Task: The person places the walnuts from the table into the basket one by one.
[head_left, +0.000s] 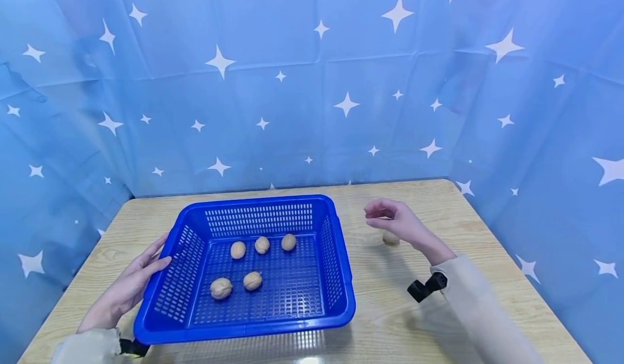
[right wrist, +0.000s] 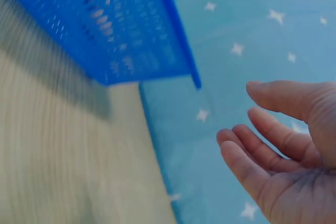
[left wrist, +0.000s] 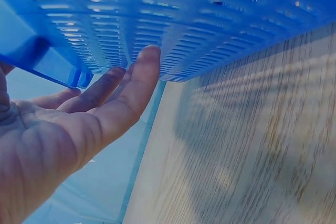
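A blue plastic basket (head_left: pixel 273 333) with slotted walls holds several walnuts (head_left: pixel 221 288) on its floor. My left hand (head_left: pixel 128 288) grips the basket's left side, thumb over the rim. In the left wrist view its fingers (left wrist: pixel 146 72) reach under the slotted plastic, and the basket hangs above the tabletop. To the right of the basket, apart from it, my right hand (head_left: pixel 398 223) is in the air, fingers loosely bent and nothing between them. Another walnut (head_left: pixel 391 238) lies on the table beyond that hand, partly hidden by the wrist.
The light wood table (head_left: pixel 492 299) runs back to a blue curtain (head_left: pixel 292 98) with white stars, which also hangs along both sides. Black wrist mounts (head_left: pixel 427 286) are strapped at the sleeves. The basket casts a shadow on the table.
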Motion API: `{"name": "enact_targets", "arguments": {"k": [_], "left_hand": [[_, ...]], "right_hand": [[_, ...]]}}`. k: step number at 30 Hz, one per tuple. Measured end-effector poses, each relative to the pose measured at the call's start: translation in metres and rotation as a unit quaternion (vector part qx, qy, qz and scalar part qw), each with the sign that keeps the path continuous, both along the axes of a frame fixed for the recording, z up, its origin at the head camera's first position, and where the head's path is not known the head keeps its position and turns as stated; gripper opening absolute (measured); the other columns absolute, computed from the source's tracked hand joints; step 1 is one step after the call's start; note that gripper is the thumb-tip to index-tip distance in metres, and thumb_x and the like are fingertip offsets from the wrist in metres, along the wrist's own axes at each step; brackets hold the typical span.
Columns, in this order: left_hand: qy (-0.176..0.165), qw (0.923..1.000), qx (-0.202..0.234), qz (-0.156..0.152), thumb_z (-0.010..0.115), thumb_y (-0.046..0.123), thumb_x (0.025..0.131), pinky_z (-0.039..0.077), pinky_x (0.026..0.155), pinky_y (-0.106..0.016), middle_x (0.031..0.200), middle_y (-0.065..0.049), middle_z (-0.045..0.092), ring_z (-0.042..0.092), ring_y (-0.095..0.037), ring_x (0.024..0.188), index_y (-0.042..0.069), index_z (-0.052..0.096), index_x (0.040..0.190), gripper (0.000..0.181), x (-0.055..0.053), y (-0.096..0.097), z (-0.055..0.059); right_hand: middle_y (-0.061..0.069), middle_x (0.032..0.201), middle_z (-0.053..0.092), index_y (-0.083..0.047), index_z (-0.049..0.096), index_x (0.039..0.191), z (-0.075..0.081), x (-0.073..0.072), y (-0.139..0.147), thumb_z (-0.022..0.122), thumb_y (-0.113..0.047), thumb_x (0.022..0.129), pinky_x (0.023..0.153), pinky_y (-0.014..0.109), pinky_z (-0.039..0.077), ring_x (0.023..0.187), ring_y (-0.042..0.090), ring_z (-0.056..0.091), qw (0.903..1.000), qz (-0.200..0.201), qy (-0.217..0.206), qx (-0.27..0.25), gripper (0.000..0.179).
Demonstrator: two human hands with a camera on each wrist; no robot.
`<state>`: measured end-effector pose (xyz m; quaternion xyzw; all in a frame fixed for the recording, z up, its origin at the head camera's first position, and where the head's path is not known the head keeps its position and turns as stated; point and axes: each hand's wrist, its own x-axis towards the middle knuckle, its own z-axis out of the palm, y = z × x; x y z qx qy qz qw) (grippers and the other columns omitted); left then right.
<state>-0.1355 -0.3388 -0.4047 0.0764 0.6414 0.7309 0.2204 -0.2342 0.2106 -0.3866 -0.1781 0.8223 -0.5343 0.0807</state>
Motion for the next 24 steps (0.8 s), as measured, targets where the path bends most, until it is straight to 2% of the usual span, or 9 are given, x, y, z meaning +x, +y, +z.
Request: {"name": "enact_targets", "arguments": {"k": [4,10,16,20,24], "left_hand": [[-0.001,1.0,-0.002,0.0,0.029,0.015,0.104,0.053,0.079,-0.045,0.118,0.005,0.06,0.064,-0.023,0.1,0.017,-0.019,0.148,0.065,0.001,-0.001,0.0],[0.001,1.0,-0.004,0.002,0.03,0.016,0.104,0.053,0.079,-0.045,0.118,0.005,0.06,0.064,-0.023,0.101,0.02,-0.014,0.15,0.064,0.001,0.0,0.001],[0.001,1.0,-0.007,0.002,0.03,0.016,0.104,0.053,0.079,-0.046,0.118,0.005,0.06,0.064,-0.024,0.101,0.022,-0.01,0.15,0.062,0.001,0.0,0.002],[-0.002,0.9999,-0.015,0.006,0.031,0.017,0.104,0.053,0.08,-0.046,0.117,0.005,0.061,0.064,-0.023,0.101,0.022,-0.011,0.15,0.063,0.001,0.001,0.003],[-0.007,0.9997,-0.02,0.009,0.032,0.018,0.104,0.053,0.079,-0.047,0.117,0.006,0.06,0.064,-0.023,0.1,0.02,-0.014,0.15,0.065,0.002,0.002,0.004]], "right_hand": [[0.02,0.109,0.06,0.004,0.058,0.113,-0.012,0.001,0.014,0.065,-0.013,0.089,0.08,0.022,0.049,0.099,0.022,0.058,0.9997,-0.021,-0.007,-0.009,0.031],[0.027,0.112,0.057,0.009,0.057,0.113,-0.032,0.002,0.029,0.065,-0.008,0.088,0.078,0.018,0.048,0.093,0.01,0.058,0.9979,-0.057,-0.001,-0.03,0.031],[0.029,0.11,0.057,0.011,0.057,0.113,-0.052,0.0,0.038,0.065,-0.003,0.087,0.075,0.017,0.048,0.088,0.002,0.058,0.9953,-0.084,0.033,-0.037,0.031],[0.031,0.109,0.057,0.013,0.056,0.113,-0.063,-0.002,0.044,0.065,0.0,0.086,0.073,0.016,0.048,0.091,0.011,0.06,0.993,-0.103,0.053,-0.024,0.032],[0.03,0.111,0.057,0.012,0.056,0.115,-0.069,-0.004,0.049,0.067,-0.005,0.086,0.076,0.015,0.047,0.099,0.028,0.059,0.9914,-0.12,0.05,0.008,0.036]]}}
